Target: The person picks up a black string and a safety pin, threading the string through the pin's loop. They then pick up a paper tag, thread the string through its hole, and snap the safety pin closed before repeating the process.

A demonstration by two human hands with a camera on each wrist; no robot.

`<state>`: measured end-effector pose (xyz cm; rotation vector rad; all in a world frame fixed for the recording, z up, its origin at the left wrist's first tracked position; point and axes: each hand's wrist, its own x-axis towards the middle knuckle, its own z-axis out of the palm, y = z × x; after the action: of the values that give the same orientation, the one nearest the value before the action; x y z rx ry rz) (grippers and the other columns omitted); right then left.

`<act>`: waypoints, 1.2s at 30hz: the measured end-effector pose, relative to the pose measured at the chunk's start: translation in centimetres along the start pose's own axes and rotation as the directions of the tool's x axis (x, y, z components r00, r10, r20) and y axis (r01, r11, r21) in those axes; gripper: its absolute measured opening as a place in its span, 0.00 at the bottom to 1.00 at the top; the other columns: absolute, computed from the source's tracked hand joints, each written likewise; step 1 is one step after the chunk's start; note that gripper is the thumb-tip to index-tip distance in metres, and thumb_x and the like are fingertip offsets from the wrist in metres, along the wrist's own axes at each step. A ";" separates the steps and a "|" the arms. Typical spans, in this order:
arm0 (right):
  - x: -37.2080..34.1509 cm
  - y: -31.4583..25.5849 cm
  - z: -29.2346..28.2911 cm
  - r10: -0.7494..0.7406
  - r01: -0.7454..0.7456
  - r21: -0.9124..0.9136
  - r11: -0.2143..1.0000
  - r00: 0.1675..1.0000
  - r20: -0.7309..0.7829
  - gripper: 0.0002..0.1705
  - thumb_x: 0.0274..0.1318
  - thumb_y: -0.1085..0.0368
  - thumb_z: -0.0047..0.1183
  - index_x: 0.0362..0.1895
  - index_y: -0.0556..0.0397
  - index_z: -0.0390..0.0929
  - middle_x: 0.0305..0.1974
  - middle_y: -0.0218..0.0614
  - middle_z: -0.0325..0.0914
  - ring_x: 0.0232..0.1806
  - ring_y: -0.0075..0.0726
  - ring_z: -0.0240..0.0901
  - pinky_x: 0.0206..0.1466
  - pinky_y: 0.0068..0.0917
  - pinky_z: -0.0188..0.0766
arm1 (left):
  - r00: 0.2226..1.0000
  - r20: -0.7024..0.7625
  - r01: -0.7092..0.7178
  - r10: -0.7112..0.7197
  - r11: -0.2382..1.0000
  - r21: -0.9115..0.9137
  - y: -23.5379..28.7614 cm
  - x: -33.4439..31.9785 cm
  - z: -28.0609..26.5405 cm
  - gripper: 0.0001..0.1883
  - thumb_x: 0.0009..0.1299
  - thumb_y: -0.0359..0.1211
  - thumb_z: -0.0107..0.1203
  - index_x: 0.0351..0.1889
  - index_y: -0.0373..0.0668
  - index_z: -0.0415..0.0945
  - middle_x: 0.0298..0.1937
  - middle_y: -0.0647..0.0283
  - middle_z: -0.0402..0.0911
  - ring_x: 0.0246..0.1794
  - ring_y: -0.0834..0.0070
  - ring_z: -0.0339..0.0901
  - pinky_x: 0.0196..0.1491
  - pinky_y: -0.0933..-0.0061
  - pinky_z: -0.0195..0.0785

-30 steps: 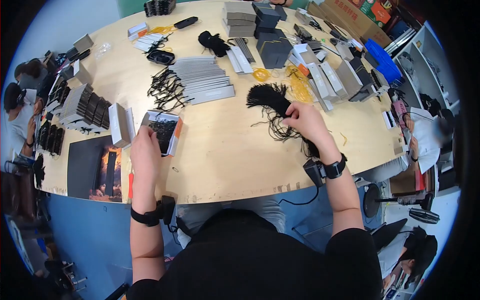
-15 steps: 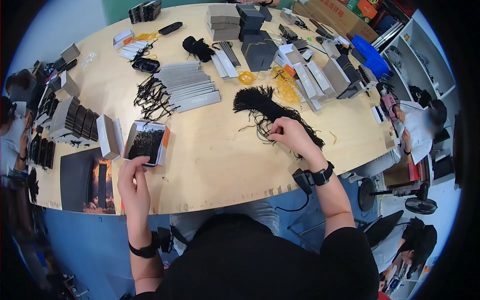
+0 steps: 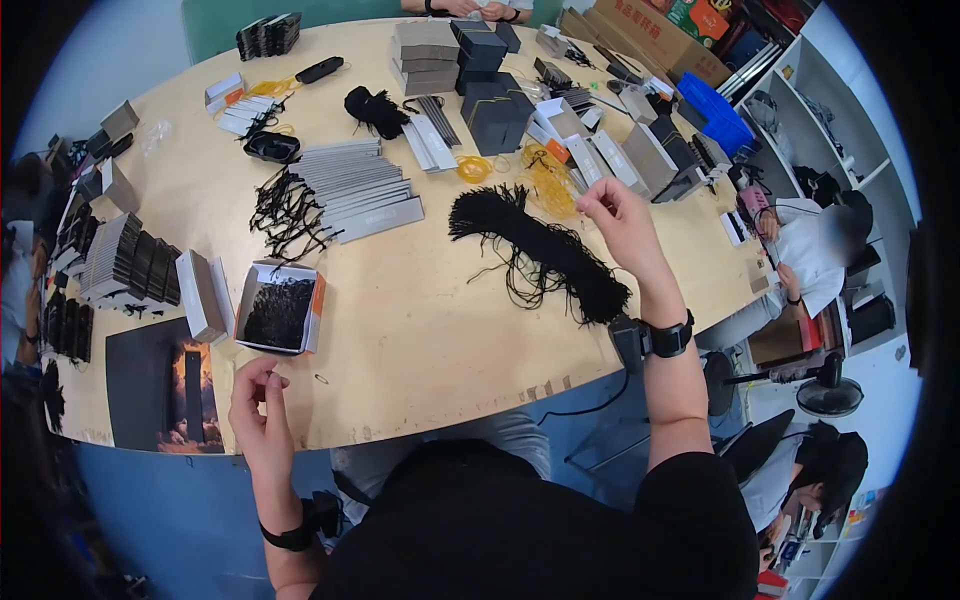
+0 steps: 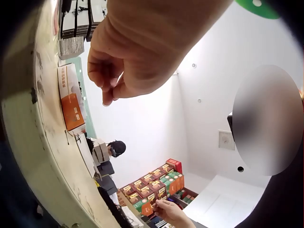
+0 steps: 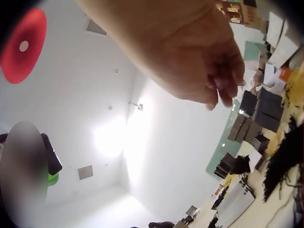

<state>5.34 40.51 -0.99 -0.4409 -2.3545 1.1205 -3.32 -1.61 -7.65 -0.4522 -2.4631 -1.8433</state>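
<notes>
In the head view my left hand (image 3: pixel 262 415) is near the table's front edge, just below a small white and orange box (image 3: pixel 318 310) filled with small black pieces (image 3: pixel 278 312). Its fingers curl toward the thumb; I cannot tell whether a small piece is pinched there. My right hand (image 3: pixel 625 225) is raised beyond a long bundle of black cords (image 3: pixel 540 245), its fingers loosely bent. The right wrist view shows that hand (image 5: pixel 194 61) with no object visible at its fingertips. In the left wrist view, the orange end of the box (image 4: pixel 73 111) shows below my left hand (image 4: pixel 137 52).
A row of slim grey boxes (image 3: pixel 350 185) with black cords lies mid-table. Dark boxes (image 3: pixel 495 115) and yellow bands (image 3: pixel 550 180) are farther back. Left are stacked grey packs (image 3: pixel 125 265) and a dark printed sheet (image 3: pixel 140 385). Other people sit around the table.
My left hand has drawn back from the box toward the table's front edge. My right hand has lifted off the cord bundle and moved away from me. The head view has shifted slightly.
</notes>
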 end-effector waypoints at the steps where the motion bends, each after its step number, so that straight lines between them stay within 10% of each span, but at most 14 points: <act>1: 0.3 -0.4 -0.1 -0.034 0.034 -0.003 0.999 0.999 0.015 0.08 0.53 0.67 0.53 0.28 0.58 0.69 0.22 0.25 0.68 0.25 0.17 0.60 0.30 0.17 0.60 | 1.000 0.005 -0.011 0.011 1.000 0.001 0.1 0.0 0.0 0.07 0.67 0.24 0.43 0.40 0.37 0.71 0.30 0.66 0.72 0.30 0.83 0.67 0.35 0.83 0.58; 12: -0.3 5.2 3.4 0.191 -0.082 -0.498 0.863 0.967 0.171 0.10 0.38 0.65 0.62 0.24 0.56 0.75 0.21 0.36 0.74 0.25 0.37 0.72 0.31 0.28 0.67 | 0.997 0.076 -0.036 0.033 0.999 0.028 0.5 -0.5 -0.3 0.07 0.65 0.23 0.45 0.40 0.37 0.71 0.27 0.67 0.72 0.30 0.82 0.69 0.34 0.83 0.60; 22: 1.2 4.0 -0.5 0.096 -0.091 -0.085 0.992 0.994 0.053 0.08 0.49 0.68 0.56 0.23 0.56 0.73 0.19 0.23 0.69 0.23 0.16 0.60 0.27 0.17 0.59 | 0.996 0.076 -0.045 0.041 0.998 0.047 0.9 -0.6 -0.4 0.08 0.65 0.22 0.45 0.41 0.36 0.72 0.27 0.66 0.71 0.31 0.80 0.71 0.35 0.81 0.62; 28: 2.6 -0.3 -1.5 -0.043 0.044 0.004 0.999 0.996 -0.081 0.06 0.59 0.67 0.44 0.31 0.56 0.70 0.25 0.29 0.74 0.27 0.18 0.67 0.34 0.17 0.64 | 0.997 0.071 -0.015 0.012 0.999 0.037 1.2 -0.7 -0.2 0.09 0.66 0.23 0.45 0.42 0.36 0.72 0.27 0.67 0.71 0.31 0.81 0.71 0.35 0.81 0.62; 36: 2.5 -13.9 1.7 -0.189 0.155 0.565 0.811 0.982 0.002 0.09 0.60 0.63 0.43 0.33 0.54 0.70 0.24 0.30 0.73 0.26 0.22 0.69 0.34 0.19 0.66 | 0.998 0.064 0.017 -0.016 1.000 -0.021 1.6 -0.7 0.0 0.08 0.66 0.24 0.46 0.42 0.36 0.72 0.27 0.67 0.71 0.32 0.81 0.71 0.37 0.82 0.62</act>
<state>1.25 32.14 9.77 0.0229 -1.9219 1.6694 -2.26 -1.31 -6.26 -0.5014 -2.4973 -1.8920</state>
